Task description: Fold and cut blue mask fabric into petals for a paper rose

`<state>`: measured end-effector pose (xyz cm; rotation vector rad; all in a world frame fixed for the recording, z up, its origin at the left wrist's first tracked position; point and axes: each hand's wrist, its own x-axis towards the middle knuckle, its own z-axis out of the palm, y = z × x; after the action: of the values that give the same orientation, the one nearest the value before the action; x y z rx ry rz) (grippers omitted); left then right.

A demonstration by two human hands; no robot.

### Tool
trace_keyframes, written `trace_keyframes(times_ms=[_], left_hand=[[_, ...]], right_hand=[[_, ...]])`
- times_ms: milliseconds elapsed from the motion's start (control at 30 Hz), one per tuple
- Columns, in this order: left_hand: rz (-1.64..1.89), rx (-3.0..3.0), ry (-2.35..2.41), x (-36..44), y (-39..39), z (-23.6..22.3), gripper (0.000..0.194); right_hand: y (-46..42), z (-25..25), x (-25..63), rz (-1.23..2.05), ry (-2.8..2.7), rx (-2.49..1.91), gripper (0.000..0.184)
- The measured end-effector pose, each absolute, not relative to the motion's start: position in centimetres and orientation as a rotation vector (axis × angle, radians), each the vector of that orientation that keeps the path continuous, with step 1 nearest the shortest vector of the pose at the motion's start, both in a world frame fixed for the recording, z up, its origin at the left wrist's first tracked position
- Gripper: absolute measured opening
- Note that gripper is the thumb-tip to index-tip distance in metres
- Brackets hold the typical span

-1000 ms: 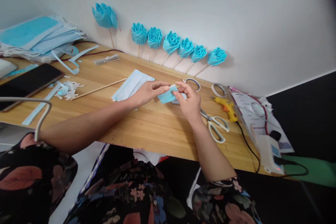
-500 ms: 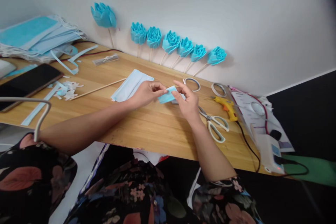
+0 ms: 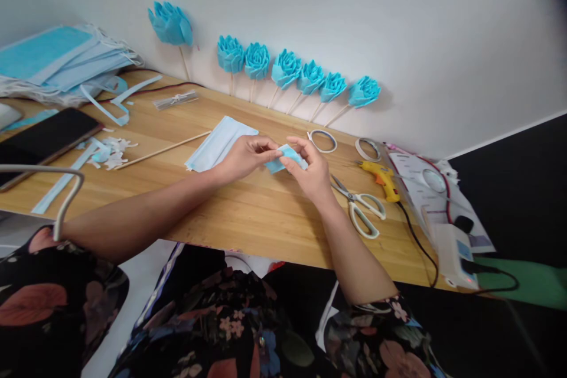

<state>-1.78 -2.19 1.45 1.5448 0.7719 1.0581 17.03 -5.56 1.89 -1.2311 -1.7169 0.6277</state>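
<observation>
Over the middle of the bench [image 3: 248,218], between its front and back edges, a small blue piece [image 3: 274,166] of sheet material is pinched from two sides. The left hand [image 3: 245,156] grips its left side between thumb and fingertips; the right hand [image 3: 312,174] grips the opposite side, thumb on the near face, other fingers curved behind. Whether the piece touches the wood cannot be determined. It appears folded; the layers cannot be counted. Assessed handling: very light, soft and limp, with little slip, apt to crease readily and to spring open if a fold is freed. Best hold: thumb and fingertip at opposite edges, close to the folds, with light pressure; a hard pull could tear or distort it. Just beyond the left hand, a pale pleated mask [image 3: 219,143] lies flat on the bench. Containers: a flat clear packet [image 3: 163,104] lies near the back edge, left of the middle, and is the only likely one noted; a white item [image 3: 179,97] shows in or on it, which of the two cannot be confirmed.
</observation>
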Motion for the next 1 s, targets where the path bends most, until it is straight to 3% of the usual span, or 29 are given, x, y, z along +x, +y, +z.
trace_keyframes(times_ms=[100, 333, 833, 1000], left_hand=[[1.099, 1.504, 0.764, -1.91, -1.96, 1.5, 0.026], [1.157, 1.426, 0.844, -2.28, -1.49, 1.65, 0.032], [1.144, 1.367, 0.787, -2.23, -1.64, 1.88, 0.024], [1.151, 1.421, 0.832, -2.23, -1.75, 2.05, 0.027]], right_hand=[[-5.37, 1.43, 17.22, 0.634, -1.728, -1.243, 0.048], [-5.14, 1.39, 17.6, 0.536, -1.695, -1.265, 0.046], [-4.99, 1.34, 17.8, 0.482, -1.744, -1.202, 0.048], [-5.11, 1.9, 17.89, 0.437, -1.783, -1.121, 0.037]])
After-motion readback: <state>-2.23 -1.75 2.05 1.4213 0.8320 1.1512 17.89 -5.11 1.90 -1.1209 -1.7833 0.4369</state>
